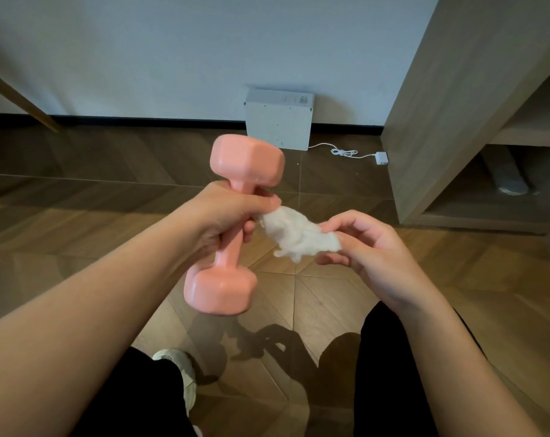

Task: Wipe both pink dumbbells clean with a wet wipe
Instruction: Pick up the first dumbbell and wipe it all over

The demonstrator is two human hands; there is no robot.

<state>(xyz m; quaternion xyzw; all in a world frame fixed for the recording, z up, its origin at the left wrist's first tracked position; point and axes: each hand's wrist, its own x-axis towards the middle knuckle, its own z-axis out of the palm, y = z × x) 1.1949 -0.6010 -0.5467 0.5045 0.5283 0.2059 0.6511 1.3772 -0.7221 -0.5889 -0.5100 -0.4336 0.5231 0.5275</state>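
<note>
A pink dumbbell [235,225] stands nearly upright in mid-air above the floor. My left hand [228,212] grips its handle, and the fingertips also pinch one end of a crumpled white wet wipe [295,231]. My right hand [365,244] pinches the other end of the wipe, just right of the dumbbell. The wipe stretches between both hands beside the handle. Only one pink dumbbell is in view.
A white box [278,119] sits against the wall behind, with a white cable and plug [381,158] trailing right. A wooden shelf unit [456,121] stands at the right. My legs in black trousers and a shoe [179,370] are below on the wood floor.
</note>
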